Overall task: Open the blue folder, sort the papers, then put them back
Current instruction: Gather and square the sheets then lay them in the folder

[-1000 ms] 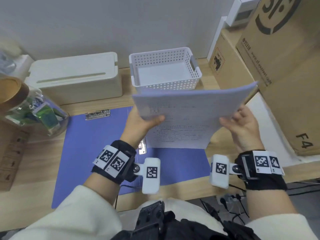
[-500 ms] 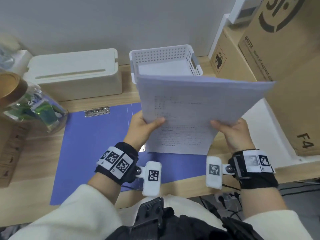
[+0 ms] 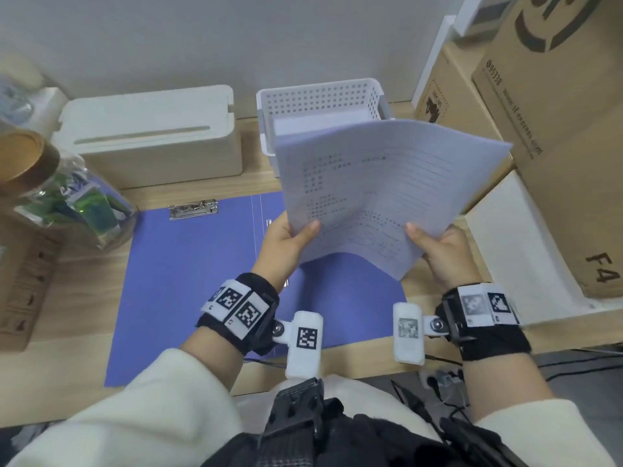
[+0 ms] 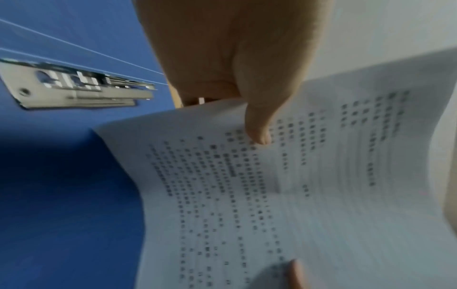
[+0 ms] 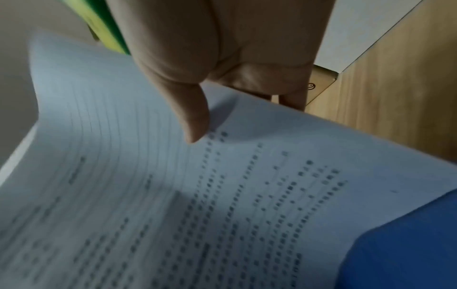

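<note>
— What are the hands doing?

— Both pinch the stack of white printed papers (image 3: 377,197). The left hand (image 3: 286,244) has its thumb (image 4: 257,125) on the top sheet near the near-left corner, its fingers curled under. The right hand (image 3: 441,251) clamps the near-right edge the same way, thumb (image 5: 195,117) pressed on the print, fingers (image 5: 291,97) beneath.

— And the sheets themselves?

— Held up off the counter, bowed between the two grips, the far edge rising toward the wall.

— Where is the folder?

— The blue flat folder (image 3: 188,281) lies open on the light wooden counter (image 3: 84,281), under and left of the hands. Its metal clip (image 3: 193,209) sits at its far edge; a second metal clamp (image 4: 76,88) shows in the left wrist view, beside the left hand.

— Farther out?

— A white perforated plastic basket (image 3: 320,102) stands behind the papers, a cream rectangular box (image 3: 151,129) to its left, a clear jar with a wooden lid (image 3: 57,197) at far left. Brown cardboard boxes (image 3: 556,112) are stacked at right, against a pale wall (image 3: 202,38).
</note>
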